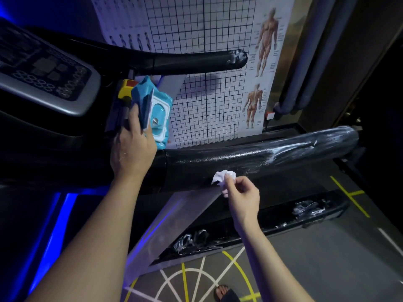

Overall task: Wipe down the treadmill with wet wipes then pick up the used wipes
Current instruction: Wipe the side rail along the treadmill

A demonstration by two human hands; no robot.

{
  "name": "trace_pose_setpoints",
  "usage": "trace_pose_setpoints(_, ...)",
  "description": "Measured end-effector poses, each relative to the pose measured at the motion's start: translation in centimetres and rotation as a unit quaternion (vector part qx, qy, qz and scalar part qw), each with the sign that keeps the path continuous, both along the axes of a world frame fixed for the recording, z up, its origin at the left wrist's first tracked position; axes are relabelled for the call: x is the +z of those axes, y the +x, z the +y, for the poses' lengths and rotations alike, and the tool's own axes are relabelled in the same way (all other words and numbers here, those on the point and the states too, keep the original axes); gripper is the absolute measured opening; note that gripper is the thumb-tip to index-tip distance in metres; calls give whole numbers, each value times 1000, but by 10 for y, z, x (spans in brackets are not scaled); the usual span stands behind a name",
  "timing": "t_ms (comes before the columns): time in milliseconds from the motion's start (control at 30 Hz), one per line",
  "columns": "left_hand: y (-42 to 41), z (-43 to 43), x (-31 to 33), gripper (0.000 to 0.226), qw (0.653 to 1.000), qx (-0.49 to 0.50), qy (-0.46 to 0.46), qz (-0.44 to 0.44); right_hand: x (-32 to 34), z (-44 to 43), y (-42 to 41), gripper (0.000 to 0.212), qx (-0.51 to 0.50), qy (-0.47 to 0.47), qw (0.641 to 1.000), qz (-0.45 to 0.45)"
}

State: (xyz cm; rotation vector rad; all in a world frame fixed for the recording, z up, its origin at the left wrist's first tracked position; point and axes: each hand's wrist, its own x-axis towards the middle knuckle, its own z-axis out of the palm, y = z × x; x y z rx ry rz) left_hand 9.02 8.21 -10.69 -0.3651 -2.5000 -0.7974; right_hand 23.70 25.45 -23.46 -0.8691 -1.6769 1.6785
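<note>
Nearest the lens, the left forearm (87,236) ran up to the left hand (130,153), which gripped a blue wipes pack (152,105) upright just beside the treadmill console (43,68). Further right, well apart from it, the right hand (242,192) pinched a crumpled white wipe (224,176) against the black handrail (283,153), whose far end showed wet streaks.

White wipe (224,177), blue pack (150,107) with white lid, black handrail (261,155) streaked white, yellow-lined grey floor (327,258).
</note>
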Motion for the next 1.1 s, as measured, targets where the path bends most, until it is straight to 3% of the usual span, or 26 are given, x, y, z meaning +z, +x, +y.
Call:
trace_pose_setpoints(133,0,0,1,51,1000,2,3,0,-2,-25,-4,34,1,3,1000,-4)
trace_pose_setpoints(367,1,1,1,56,1000,8,7,-2,13,-15,-9,33,-83,51,995,-12)
trace_pose_setpoints(733,2,2,3,61,1000,6,10,4,5,70,8,28,-266,-27,963,-13)
trace_pose_setpoints(800,1,2,3,63,1000,8,9,11,7,64,15,32,-255,-15,967,-13)
trace_pose_setpoints(900,3,1,3,64,1000,6,7,18,21,32,15,19,-189,45,981,24)
trace_pose_setpoints(1100,3,1,3,50,1000,8,1,-1,21,-13,-1,27,-44,264,963,39)
